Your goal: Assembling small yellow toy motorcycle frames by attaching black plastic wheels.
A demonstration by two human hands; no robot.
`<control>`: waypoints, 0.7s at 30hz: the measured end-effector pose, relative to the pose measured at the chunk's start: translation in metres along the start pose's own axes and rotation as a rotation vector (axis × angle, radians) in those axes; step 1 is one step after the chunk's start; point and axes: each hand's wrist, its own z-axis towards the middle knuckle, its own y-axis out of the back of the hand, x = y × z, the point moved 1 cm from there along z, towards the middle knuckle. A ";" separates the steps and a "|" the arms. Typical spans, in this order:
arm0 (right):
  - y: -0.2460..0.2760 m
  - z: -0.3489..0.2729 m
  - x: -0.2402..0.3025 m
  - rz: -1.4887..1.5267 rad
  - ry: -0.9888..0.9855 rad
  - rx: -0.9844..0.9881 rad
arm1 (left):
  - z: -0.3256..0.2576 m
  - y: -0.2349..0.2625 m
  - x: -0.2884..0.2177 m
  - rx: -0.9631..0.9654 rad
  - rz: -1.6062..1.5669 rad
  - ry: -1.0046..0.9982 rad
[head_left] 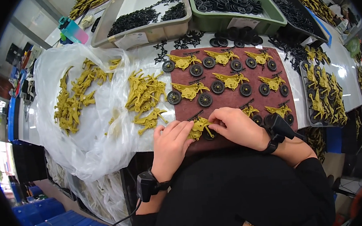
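At the front edge of a dark red cloth (248, 100), my two hands meet over a yellow toy motorcycle (199, 128) with black handlebars and at least one black wheel. Its left side is gripped by my left hand (171, 145), whose fingers partly cover it. Thumb and forefinger of my right hand (238, 127) are closed at its right end; any small part between them is hidden. More yellow toy motorcycles (231, 81) with black spoked wheels lie in rows on the cloth. One front-row motorcycle (249, 109) is partly covered by my right hand.
Yellow motorcycle bodies (145, 90) are heaped left of the cloth, others on clear plastic sheeting (115, 148). Behind stand a beige bin (157, 33) of small black parts and a green bin (273, 18) of black wheels. A metal tray (313, 121) of motorcycles sits at right.
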 end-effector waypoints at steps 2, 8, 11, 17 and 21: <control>-0.001 -0.001 0.000 -0.044 0.024 -0.012 | -0.001 -0.001 0.000 0.011 0.017 -0.003; -0.006 -0.002 -0.004 -0.114 0.086 -0.047 | -0.003 -0.004 0.000 0.009 -0.006 0.063; -0.006 -0.001 0.003 -0.090 0.095 -0.030 | -0.004 -0.001 0.001 0.023 -0.029 0.081; -0.008 -0.003 -0.001 -0.083 0.158 -0.011 | -0.001 -0.004 0.008 0.072 -0.141 0.054; -0.008 -0.002 0.003 -0.081 0.161 0.020 | -0.005 -0.004 -0.001 0.024 -0.066 0.073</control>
